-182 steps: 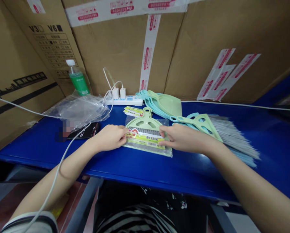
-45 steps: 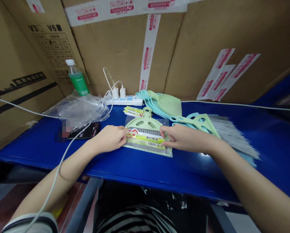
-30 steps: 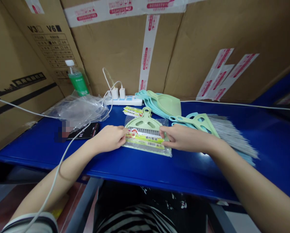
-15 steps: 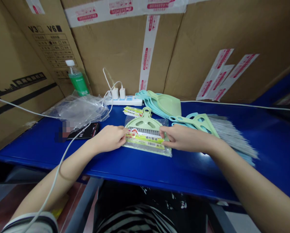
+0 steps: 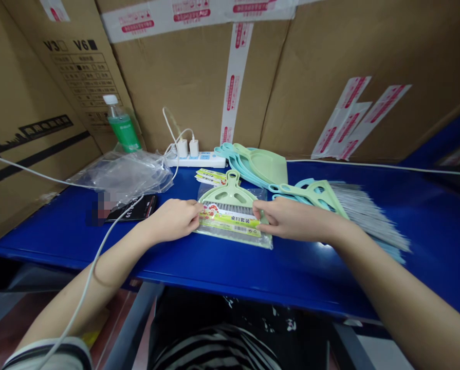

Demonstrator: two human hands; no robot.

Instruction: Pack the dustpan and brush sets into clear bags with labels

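In front of me a green brush and dustpan set lies flat on the blue table, inside a clear plastic bag. A yellow and white printed label card shows across the brush's grey bristles. My left hand has its fingers closed on the bag's left edge. On the other side, my right hand pinches the right edge of the bag beside the card. The fingertips of both hands are partly hidden, and the handle of the set points away from me.
Stacked dustpans and several brushes lie behind and to the right. Label cards sit behind the bag. At left are clear plastic bags, a phone, a green bottle and a power strip. A white cable crosses my left forearm.
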